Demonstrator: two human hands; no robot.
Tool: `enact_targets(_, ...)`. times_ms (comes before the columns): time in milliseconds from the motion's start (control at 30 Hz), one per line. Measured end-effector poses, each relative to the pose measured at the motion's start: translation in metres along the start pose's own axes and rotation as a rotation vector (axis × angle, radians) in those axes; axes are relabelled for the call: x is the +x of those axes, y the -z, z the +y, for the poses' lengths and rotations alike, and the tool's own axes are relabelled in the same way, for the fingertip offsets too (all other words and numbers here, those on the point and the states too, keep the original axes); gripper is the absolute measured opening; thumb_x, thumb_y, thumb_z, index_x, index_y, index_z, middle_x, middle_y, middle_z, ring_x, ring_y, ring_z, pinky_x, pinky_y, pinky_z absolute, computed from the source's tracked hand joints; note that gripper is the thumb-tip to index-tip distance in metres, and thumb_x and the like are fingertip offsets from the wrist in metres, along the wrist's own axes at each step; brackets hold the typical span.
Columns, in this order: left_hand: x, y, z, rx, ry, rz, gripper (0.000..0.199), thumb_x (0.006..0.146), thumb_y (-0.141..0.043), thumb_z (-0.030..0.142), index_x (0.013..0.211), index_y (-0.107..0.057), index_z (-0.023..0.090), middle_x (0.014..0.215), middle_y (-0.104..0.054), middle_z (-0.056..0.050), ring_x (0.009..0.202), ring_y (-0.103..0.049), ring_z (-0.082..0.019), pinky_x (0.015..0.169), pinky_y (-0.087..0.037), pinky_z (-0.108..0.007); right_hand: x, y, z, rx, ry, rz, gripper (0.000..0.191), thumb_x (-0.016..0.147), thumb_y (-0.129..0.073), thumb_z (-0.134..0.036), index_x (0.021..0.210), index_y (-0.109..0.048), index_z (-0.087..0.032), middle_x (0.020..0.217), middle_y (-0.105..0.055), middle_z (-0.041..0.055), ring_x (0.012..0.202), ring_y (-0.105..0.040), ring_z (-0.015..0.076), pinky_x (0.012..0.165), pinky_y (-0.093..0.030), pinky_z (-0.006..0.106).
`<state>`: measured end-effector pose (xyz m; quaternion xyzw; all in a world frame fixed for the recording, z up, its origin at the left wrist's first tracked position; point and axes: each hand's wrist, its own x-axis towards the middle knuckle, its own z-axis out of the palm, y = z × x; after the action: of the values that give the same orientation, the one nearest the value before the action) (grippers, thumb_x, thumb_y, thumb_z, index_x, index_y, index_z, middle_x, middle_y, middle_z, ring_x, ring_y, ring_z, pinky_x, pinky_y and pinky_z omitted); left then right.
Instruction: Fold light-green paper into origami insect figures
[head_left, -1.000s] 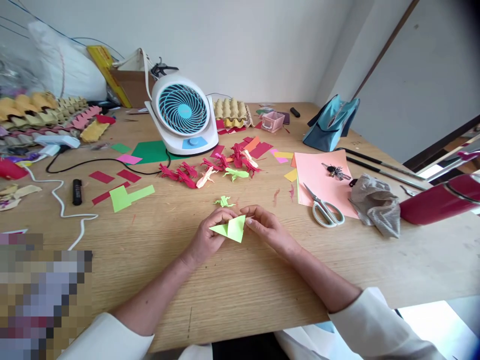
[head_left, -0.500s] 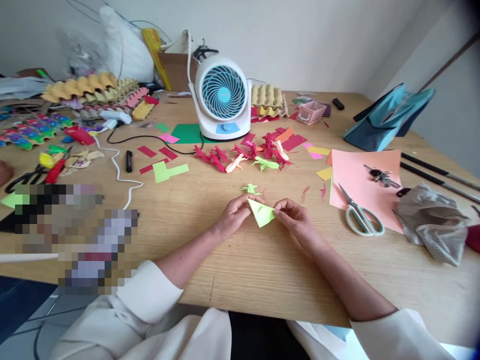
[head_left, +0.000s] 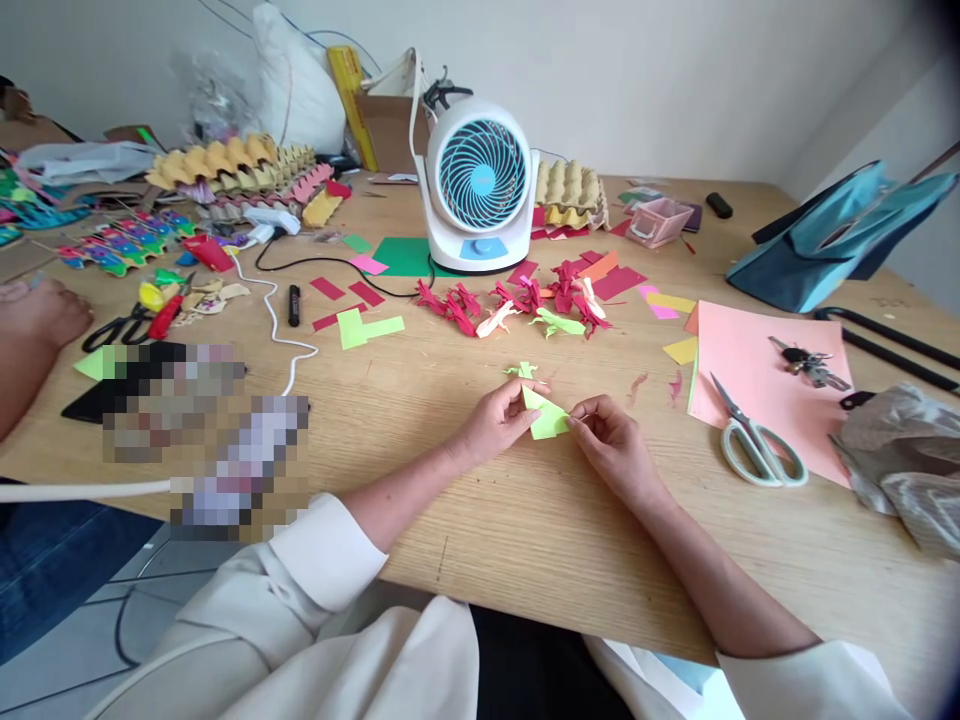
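Note:
Between my two hands is a small folded light-green paper [head_left: 547, 418]. The fingers of my left hand [head_left: 501, 422] close on its left side, the thumb lying over its face. My right hand [head_left: 611, 440] pinches its right corner between thumb and fingertips. Just beyond the paper lies a small green folded paper figure [head_left: 526, 371]. Farther back are several red folded figures [head_left: 461, 305], a pale one [head_left: 496, 319] and another green one [head_left: 559, 322].
A white fan [head_left: 482, 180] stands behind the figures. Scissors [head_left: 757, 440] and keys [head_left: 810, 363] rest on pink paper [head_left: 735, 345] at the right. Another person's hand [head_left: 49, 310] is at the far left, near red-handled scissors [head_left: 166, 315].
The view has turned left, so everything appears farther right, and more of the other person's arm shows. My left thumb now lies over the paper's face, and the paper is tilted differently.

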<state>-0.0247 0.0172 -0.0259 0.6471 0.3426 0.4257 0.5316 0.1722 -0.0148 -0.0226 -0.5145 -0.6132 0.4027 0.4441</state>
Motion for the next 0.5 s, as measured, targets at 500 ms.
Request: enact_targets(500,-0.007,0.001,0.005,0.351,-0.061,-0.032,0.04,0.086,-0.056,0.016,0.125,-0.053,0.017,0.071,-0.047,0.006,0.06,-0.045,-0.008,0.062,-0.039,-0.02,-0.007,0.003,-0.013,-0.265,0.054,-0.2,0.012,0.087,-0.058,-0.03,0.081,-0.058,-0.019,0.076,-0.057,0.0004,0.059,-0.045,0.0117,0.056,-0.037,0.026)
